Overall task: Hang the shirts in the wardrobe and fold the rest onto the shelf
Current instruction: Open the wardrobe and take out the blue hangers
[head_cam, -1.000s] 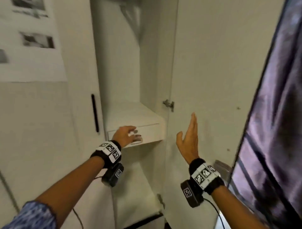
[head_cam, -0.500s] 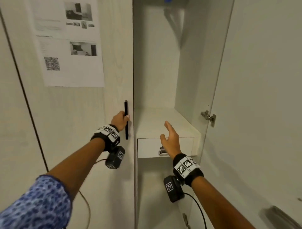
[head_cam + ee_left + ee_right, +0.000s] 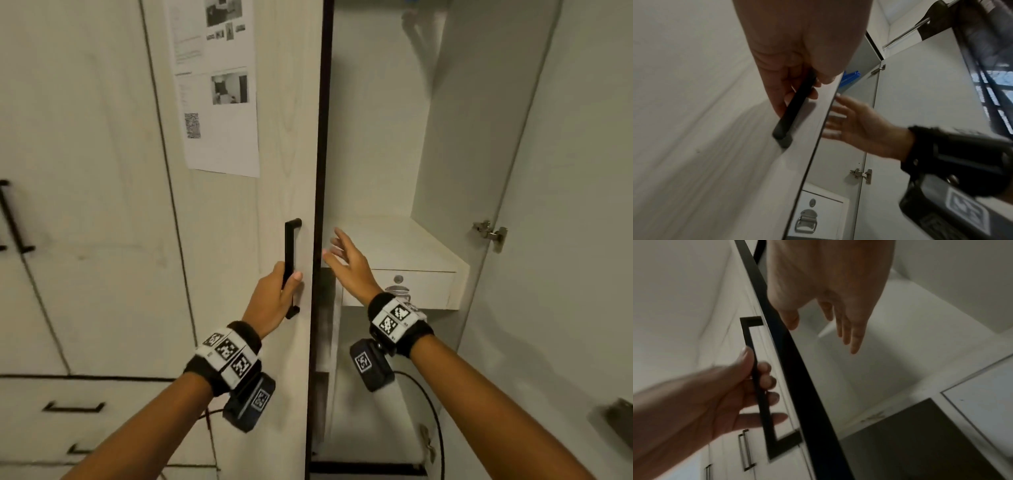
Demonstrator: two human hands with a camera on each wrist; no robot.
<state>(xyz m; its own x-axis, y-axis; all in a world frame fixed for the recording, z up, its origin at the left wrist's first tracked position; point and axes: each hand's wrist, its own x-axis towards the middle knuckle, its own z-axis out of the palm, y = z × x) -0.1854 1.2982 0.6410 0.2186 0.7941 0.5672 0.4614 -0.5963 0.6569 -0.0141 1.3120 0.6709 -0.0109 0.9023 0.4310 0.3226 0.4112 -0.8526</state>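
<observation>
The pale wood-grain wardrobe door (image 3: pixel 239 240), with a printed sheet (image 3: pixel 219 85) taped to it, is gripped by the left hand (image 3: pixel 272 298), whose fingers are curled round the lower part of the black bar handle (image 3: pixel 291 263) near the door's dark right edge. Just right of that edge the right hand (image 3: pixel 349 263) is held in the open compartment, fingers straight and spread, nothing held, above the pale shelf (image 3: pixel 404 246) with the drawer (image 3: pixel 421 291) beneath it. Open room is seen above the shelf, bounded on the right by the swung-open door (image 3: pixel 575 240) on its metal hinge (image 3: pixel 489 234).
</observation>
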